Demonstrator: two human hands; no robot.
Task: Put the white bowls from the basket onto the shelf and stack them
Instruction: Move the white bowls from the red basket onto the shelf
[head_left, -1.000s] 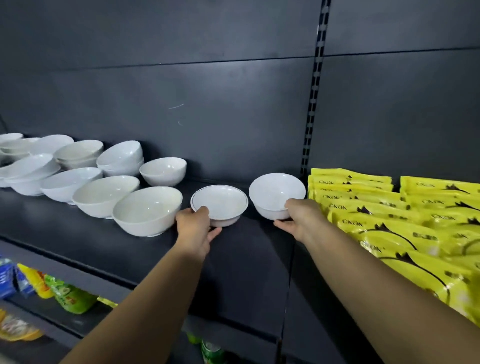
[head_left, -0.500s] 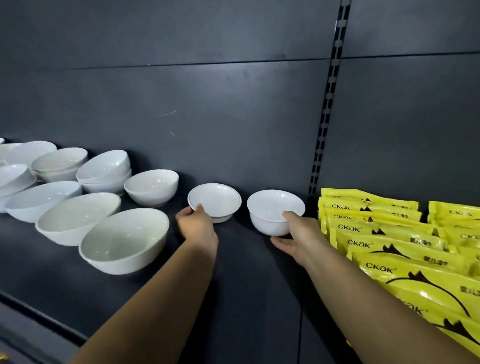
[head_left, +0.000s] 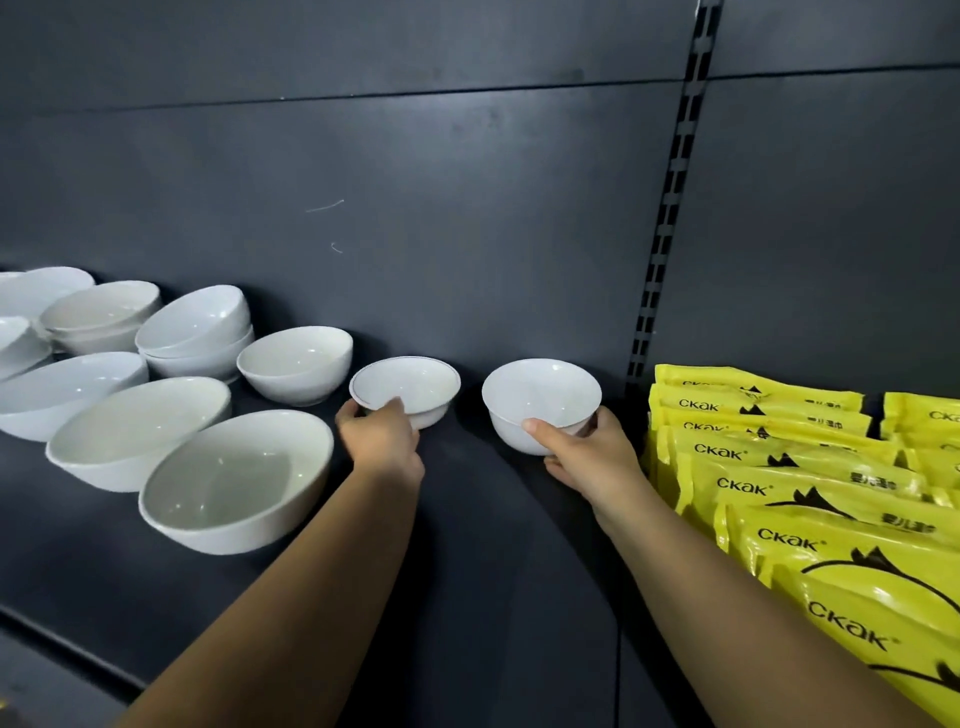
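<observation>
Left hand pinched blue-rimmed bowl by its rim. Right hand, at 3 o'clock, pinched plain white bowl. Rim-only grips could slip and chip the bowls.

Yellow CKAK packets stacked at right, slotted upright, dark back panel

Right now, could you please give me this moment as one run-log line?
left hand: grips line-rimmed bowl | right hand: grips plain white bowl | bowls: side by side, apart, not stacked

left hand: fingers curled, gripping | right hand: thumb extended, gripping | both forearms outstretched
</observation>
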